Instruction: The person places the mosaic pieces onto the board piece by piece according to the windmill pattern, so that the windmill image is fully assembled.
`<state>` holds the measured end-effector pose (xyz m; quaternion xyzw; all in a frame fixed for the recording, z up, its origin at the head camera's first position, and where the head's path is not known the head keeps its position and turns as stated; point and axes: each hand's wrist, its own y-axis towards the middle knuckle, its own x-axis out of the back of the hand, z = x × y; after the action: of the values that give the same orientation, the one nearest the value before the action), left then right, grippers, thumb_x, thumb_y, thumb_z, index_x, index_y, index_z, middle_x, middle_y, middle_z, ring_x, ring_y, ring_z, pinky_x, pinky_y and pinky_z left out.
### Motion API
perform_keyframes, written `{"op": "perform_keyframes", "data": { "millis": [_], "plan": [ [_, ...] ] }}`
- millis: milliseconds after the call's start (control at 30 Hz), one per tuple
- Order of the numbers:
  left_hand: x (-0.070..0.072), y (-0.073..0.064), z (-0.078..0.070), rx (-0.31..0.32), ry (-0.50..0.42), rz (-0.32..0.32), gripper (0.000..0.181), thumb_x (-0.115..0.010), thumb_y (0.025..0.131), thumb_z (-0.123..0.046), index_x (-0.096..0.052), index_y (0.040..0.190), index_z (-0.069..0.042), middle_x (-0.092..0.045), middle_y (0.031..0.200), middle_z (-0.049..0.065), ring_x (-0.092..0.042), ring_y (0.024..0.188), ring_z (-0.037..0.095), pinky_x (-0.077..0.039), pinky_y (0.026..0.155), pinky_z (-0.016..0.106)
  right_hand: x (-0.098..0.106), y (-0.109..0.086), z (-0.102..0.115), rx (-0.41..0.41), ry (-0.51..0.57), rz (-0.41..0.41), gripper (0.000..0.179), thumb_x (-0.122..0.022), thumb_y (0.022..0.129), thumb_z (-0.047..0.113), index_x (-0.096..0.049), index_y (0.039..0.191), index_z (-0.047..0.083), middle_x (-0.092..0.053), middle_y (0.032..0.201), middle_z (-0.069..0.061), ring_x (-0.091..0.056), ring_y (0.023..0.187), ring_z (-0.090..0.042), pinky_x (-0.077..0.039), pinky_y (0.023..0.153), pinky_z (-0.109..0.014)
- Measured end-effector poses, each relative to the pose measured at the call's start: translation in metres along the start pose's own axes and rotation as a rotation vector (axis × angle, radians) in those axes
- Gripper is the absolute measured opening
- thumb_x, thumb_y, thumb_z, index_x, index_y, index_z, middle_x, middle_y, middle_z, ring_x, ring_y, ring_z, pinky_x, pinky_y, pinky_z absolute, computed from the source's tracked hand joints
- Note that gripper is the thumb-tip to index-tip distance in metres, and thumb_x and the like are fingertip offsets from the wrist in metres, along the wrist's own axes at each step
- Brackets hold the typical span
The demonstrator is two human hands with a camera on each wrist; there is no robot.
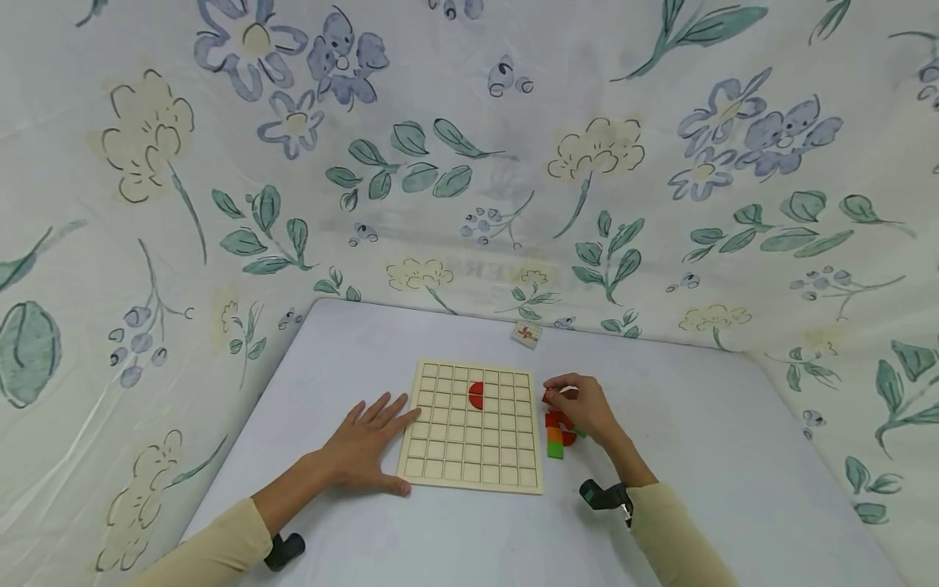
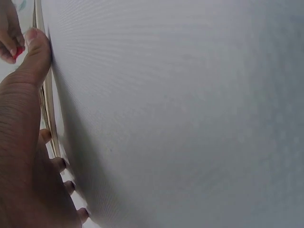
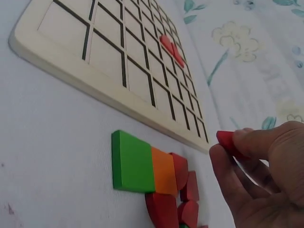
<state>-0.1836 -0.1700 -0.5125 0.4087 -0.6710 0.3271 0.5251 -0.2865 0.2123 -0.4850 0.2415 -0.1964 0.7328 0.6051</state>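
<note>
1. A small red block (image 3: 227,138) is pinched between thumb and fingers of the right hand (image 1: 587,405), just off the wooden grid board's (image 1: 477,488) right edge.
2. Two red quarter-round pieces (image 1: 477,395) sit in neighbouring cells, curved sides left.
3. Beside the board lie a green block (image 3: 133,164), an orange block (image 3: 164,171) touching it, and more red pieces (image 3: 162,209).
4. The left hand (image 1: 363,447), fingers spread, touches the board's left edge.
5. Beyond, a small patterned tile (image 1: 526,333) lies near the table's (image 1: 352,342) far edge.

The left arm (image 1: 293,489) and right arm (image 1: 632,461) reach forward; the left hand (image 1: 363,447) is spread palm-down, thumb apart, while the right hand (image 1: 587,406) curls, thumb and finger in a pinch.
</note>
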Motion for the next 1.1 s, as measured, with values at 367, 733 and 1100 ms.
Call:
{"op": "perform_keyframes", "data": {
  "millis": [367, 733, 1100],
  "plan": [
    [0.000, -0.002, 0.000, -0.001, 0.004, -0.018, 0.118, -0.059, 0.063, -0.088, -0.035, 0.154, -0.017, -0.024, 0.160, 0.014, -0.015, 0.146, 0.039, -0.014, 0.112, 0.064, -0.012, 0.001, 0.006, 0.030, 0.000, 0.047, 0.021, -0.073, 0.085, 0.000, -0.074, 0.105, 0.007, -0.069, 0.101, -0.003, -0.061, 0.087, -0.022, -0.056, 0.079, -0.032],
    [-0.005, -0.002, 0.000, 0.021, -0.004, 0.004, 0.119, -0.057, 0.063, -0.090, -0.033, 0.155, -0.020, -0.021, 0.161, 0.012, -0.012, 0.147, 0.038, -0.011, 0.113, 0.063, -0.022, 0.001, 0.009, 0.077, 0.013, 0.042, 0.022, -0.070, 0.087, 0.000, -0.074, 0.108, 0.005, -0.068, 0.104, -0.007, -0.067, 0.082, -0.020, -0.058, 0.073, -0.033],
    [-0.005, -0.002, 0.000, 0.000, 0.000, -0.027, 0.117, -0.058, 0.064, -0.089, -0.035, 0.154, -0.018, -0.023, 0.160, 0.014, -0.015, 0.146, 0.039, -0.013, 0.112, 0.064, -0.036, 0.004, 0.013, 0.074, -0.003, 0.009, 0.013, -0.073, 0.087, 0.003, -0.074, 0.100, 0.008, -0.069, 0.094, -0.001, -0.067, 0.083, -0.017, -0.057, 0.076, -0.034]
  ]
}}
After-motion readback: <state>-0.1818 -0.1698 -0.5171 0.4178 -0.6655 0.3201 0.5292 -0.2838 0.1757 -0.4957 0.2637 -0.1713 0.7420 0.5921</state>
